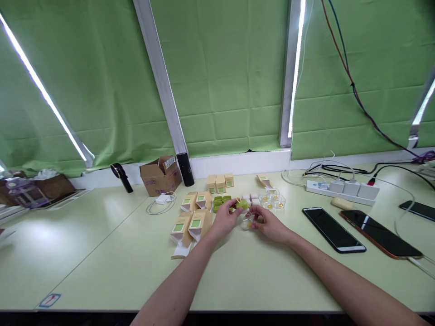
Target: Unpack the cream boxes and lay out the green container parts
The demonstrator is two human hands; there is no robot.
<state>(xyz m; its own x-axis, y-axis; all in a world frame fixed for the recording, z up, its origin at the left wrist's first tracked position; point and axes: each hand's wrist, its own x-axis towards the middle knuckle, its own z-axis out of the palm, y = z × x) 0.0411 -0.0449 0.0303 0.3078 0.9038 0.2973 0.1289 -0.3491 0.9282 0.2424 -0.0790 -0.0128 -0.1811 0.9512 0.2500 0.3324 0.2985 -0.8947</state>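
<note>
We are holding a green piece [242, 204] in the left hand [226, 220], whose grip is pinched together on the piece's left edge. It is hovering just above the counter [238, 276], near the middle. On the near side of it, we are pinching a clear case [247, 223] with the right hand [272, 225], whose grip is clamped on the case's right side. We cannot tell whether the two parts are touching.

Both are looking small, light and stiff. We are judging the clear plastic to be thin, slick and easy to crack, so it is asking to be held by the rims, not squeezed at the walls.

Just beyond the hands, more green parts [220, 203], white blocks [253, 197] and clear cups [273, 200] with yellow dots are lying in a cluster. To the left, tan boxes [193, 222] are lying open. Farther left, a cardboard box [160, 175] and a black cylinder [185, 169] are standing by the wall. To the right, a black phone [333, 228], a red phone [380, 233] and a power strip [343, 190] are lying well apart from the hands.
</note>
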